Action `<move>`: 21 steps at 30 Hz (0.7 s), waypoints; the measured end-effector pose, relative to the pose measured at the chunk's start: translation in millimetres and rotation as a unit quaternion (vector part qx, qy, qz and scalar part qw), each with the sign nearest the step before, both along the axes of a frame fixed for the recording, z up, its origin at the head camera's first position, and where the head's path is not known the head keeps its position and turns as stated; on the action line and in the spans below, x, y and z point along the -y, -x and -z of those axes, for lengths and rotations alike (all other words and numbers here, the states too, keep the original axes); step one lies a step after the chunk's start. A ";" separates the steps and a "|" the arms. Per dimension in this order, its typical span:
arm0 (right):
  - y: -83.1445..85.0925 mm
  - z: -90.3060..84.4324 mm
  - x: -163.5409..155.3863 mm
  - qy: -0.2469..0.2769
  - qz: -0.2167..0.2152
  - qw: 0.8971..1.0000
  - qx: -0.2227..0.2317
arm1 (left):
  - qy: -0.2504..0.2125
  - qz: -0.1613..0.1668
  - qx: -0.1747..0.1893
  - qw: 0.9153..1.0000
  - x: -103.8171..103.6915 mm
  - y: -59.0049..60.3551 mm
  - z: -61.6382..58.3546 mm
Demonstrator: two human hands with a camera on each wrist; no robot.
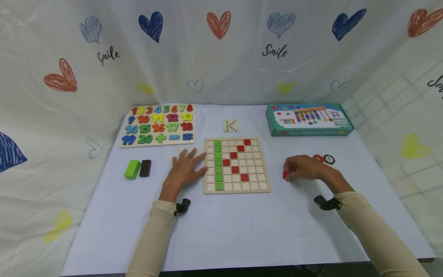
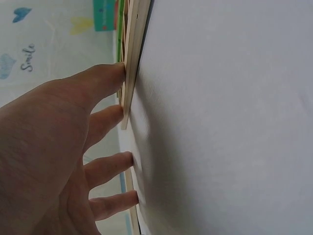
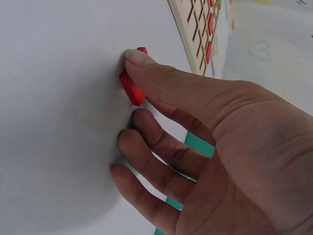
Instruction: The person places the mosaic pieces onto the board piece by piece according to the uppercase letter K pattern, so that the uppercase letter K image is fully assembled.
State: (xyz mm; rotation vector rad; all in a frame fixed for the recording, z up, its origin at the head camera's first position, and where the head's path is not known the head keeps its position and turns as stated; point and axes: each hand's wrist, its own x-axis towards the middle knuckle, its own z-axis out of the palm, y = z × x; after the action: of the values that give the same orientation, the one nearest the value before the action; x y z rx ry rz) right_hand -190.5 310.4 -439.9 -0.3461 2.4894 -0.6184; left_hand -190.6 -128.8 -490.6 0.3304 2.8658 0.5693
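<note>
A wooden grid board (image 1: 247,188) lies mid-table, with a column of green tiles (image 1: 219,169) near its left side and several red tiles (image 1: 235,169) set in a bent diagonal line. My left hand (image 1: 183,171) is spread flat at the board's left edge; its thumb and index finger touch the frame, as the left wrist view shows too. To the right of the board, my right hand (image 1: 302,167) pinches a small red tile (image 3: 132,89) between thumb and index finger, close over the white tabletop. The other fingers of that hand curl loosely beside it, and the thumb partly hides the red tile.
Beyond the board lies a small pattern card (image 1: 231,125). A number puzzle board (image 1: 159,125) stands back left, and a green toy box (image 1: 310,120) back right. Green (image 1: 132,169) and black blocks (image 1: 145,168) sit at left; round chips (image 1: 329,159) lie behind the right hand.
</note>
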 end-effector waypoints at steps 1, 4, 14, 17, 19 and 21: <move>0.1 0.4 0.2 0.000 0.002 1.000 -0.001 | 0.000 0.000 -0.001 1.000 0.2 0.0 0.0; -0.4 1.3 0.9 0.003 0.003 1.000 -0.004 | -0.001 0.000 -0.001 1.000 0.6 -0.7 -0.8; -1.0 1.5 13.4 0.009 -0.027 0.997 -0.075 | -0.001 0.000 0.002 1.000 0.3 1.4 2.0; -0.4 -1.4 23.4 0.013 -0.030 0.994 -0.106 | -0.003 0.000 0.003 1.000 1.0 2.2 1.8; -0.9 -2.6 32.4 0.031 -0.029 0.992 -0.117 | -0.002 0.000 0.004 1.000 1.1 2.2 1.7; -2.2 -1.5 43.0 0.065 -0.030 0.991 -0.113 | -0.001 0.001 0.005 1.000 0.7 1.9 2.0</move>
State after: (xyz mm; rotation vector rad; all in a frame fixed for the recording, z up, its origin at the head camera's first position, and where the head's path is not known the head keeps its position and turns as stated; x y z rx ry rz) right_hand -188.3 267.4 -438.4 -0.5675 2.6475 -0.7550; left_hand -192.5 -129.5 -492.5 0.3298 2.8561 0.5722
